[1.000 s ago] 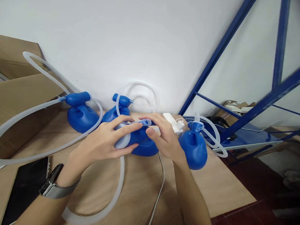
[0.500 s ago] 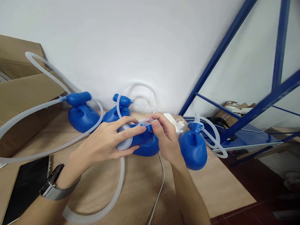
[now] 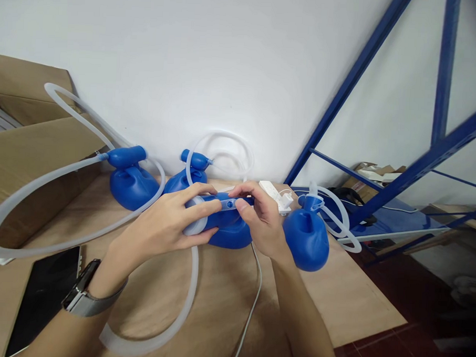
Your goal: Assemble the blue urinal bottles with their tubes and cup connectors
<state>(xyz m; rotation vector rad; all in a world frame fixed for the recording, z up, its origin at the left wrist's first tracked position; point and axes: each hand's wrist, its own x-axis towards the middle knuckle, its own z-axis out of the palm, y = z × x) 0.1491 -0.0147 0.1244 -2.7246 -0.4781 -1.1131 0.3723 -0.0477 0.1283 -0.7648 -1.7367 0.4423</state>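
A blue plastic bottle (image 3: 231,235) rests on the table, lying between my two hands. My left hand (image 3: 173,212) is wrapped round its blue neck piece, close to a wide translucent cap (image 3: 196,216). Along the top of that neck runs a translucent strap (image 3: 228,204) with a round blue spot showing in it. My right hand (image 3: 262,216) is closed at the strap's right end, thumb on the strap and index finger bent behind. The right end of the neck is partly hidden by my fingers. A translucent hose (image 3: 189,297) curves across the table below my left hand.
Three more blue bottles, at left (image 3: 131,187), back (image 3: 182,181) and right (image 3: 307,239), stand with translucent hoses attached or looped nearby. A power strip (image 3: 274,196) lies behind my right hand. Left are a cardboard box (image 3: 46,144) and a dark laptop (image 3: 45,296); right, a blue shelf frame (image 3: 344,93).
The strap, raised over the neck before, now lies flat along it. My right thumb has moved slightly down and left onto its end. My left hand keeps its hold.
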